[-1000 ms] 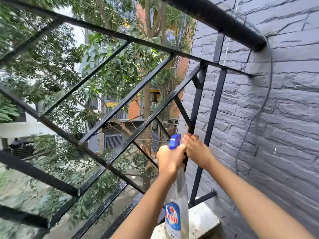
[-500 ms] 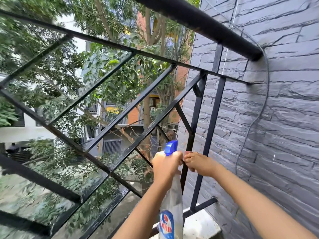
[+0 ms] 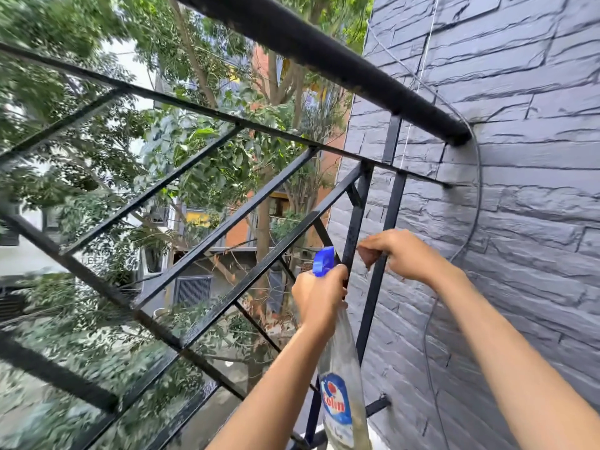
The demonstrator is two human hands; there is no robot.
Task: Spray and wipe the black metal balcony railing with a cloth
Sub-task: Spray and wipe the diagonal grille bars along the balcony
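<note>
**Two hands at the wall end of the railing**

Far left and beyond the bars, leafy trees (image 3: 97,141) fill the view, with buildings (image 3: 194,289) showing through them lower down. The black metal railing (image 3: 324,56) crosses the whole frame. Its thick round handrail runs from the top centre down to the right, where it meets the wall, and beneath it flat diagonal bars cross one another in a lattice.

Right of centre, the left hand (image 3: 319,297) comes up from the bottom edge on a bare forearm. Its fingers are wrapped tight round the neck of a clear spray bottle (image 3: 339,378), which hangs below the fist and carries a red, white and blue label reading "Colin". The blue nozzle (image 3: 323,262) sticks out above the hand, close against the bars and pointing up and left.

Just to the right, a little higher, is the right hand (image 3: 402,256). Its fingers (image 3: 373,246) are curled round a slim upright (image 3: 370,313) of the railing — the one of the two uprights that stands nearer the wall. A dark patch sits under those fingers. Whether it is a cloth or only shadow cannot be told, and no cloth shows plainly anywhere else.

The two hands are near each other but apart, with the other upright between them.

The right side is a grey stone-faced wall (image 3: 519,206), and a thin dark cable (image 3: 480,190) curves down it from beside the end of the handrail.
</note>
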